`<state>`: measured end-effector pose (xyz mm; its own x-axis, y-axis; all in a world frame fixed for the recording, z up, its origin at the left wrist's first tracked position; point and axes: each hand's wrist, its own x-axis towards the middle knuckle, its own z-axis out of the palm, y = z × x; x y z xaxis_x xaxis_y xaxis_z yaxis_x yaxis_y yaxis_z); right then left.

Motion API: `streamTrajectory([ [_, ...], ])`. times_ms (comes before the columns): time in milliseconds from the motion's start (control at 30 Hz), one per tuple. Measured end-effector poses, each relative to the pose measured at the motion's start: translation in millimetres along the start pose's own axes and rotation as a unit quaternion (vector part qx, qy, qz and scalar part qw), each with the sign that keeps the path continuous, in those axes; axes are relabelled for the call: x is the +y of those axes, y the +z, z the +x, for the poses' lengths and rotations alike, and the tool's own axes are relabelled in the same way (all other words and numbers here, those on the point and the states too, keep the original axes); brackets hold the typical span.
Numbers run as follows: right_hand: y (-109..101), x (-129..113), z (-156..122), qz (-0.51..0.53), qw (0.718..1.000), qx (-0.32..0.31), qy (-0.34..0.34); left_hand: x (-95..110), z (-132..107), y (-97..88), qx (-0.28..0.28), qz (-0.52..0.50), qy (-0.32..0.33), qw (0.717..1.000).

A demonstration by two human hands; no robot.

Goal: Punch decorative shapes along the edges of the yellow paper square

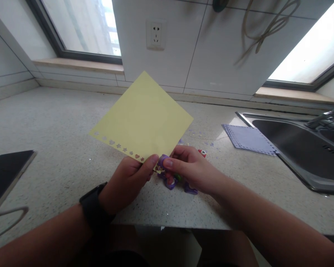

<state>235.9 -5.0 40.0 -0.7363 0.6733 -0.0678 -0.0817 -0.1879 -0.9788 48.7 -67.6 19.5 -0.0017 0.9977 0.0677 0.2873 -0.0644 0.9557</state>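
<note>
A square sheet of yellow paper [147,115] is held up cornerwise over the counter. Small hearts, flowers and other shapes are cut out along its lower left edge. My left hand [133,178] pinches that edge near the bottom corner. In my right hand [192,165] is a small purple craft punch [163,161], closed about the paper's bottom corner, with the thumb on top. Below and partly behind my right hand lie more small punches [170,182], purple, red and green, and a red one [203,152] shows past the knuckles.
A stack of lilac paper [247,139] with punched edges lies right, overlapping the rim of the steel sink [295,170]. Purple paper bits [208,144] are scattered behind my right hand. A dark flat device [8,174] and a cable [11,213] lie left.
</note>
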Motion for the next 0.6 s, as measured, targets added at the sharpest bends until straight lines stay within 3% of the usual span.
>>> streamTrajectory([
  [600, 0.5, 2.9, 3.8, 0.001, 1.000, -0.019, -0.019, 6.1, -1.4, 2.3, -0.007, -0.009, 0.000, 1.000],
])
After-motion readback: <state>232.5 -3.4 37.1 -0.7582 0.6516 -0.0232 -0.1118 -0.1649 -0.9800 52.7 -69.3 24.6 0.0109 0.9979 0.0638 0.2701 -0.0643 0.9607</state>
